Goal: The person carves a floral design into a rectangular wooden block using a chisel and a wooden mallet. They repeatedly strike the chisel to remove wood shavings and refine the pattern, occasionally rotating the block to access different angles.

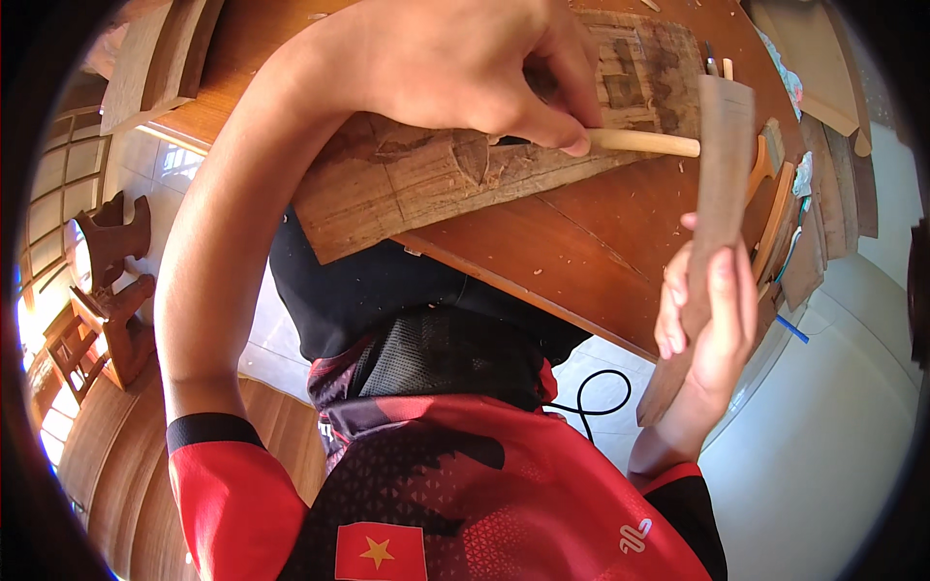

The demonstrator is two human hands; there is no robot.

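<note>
My left hand (475, 73) is closed around a chisel with a round, pale wooden handle (647, 142). The handle points right, and most of the blade is hidden under my fingers. Beneath that hand lies a rough brown wooden board (387, 194), with a carved patch and loose shavings near the chisel. My right hand (715, 315) grips a flat wooden bat (725, 160) by its narrower lower part. The bat's broad end stands upright at the butt of the chisel handle; whether they touch, I cannot tell.
The board rests on a reddish-brown table (572, 257) scattered with wood chips and overhangs its near edge. Several tool ends (719, 68) show behind the bat. Thick wooden pieces (160, 63) sit at the far left. A black cable (586, 387) loops on the floor.
</note>
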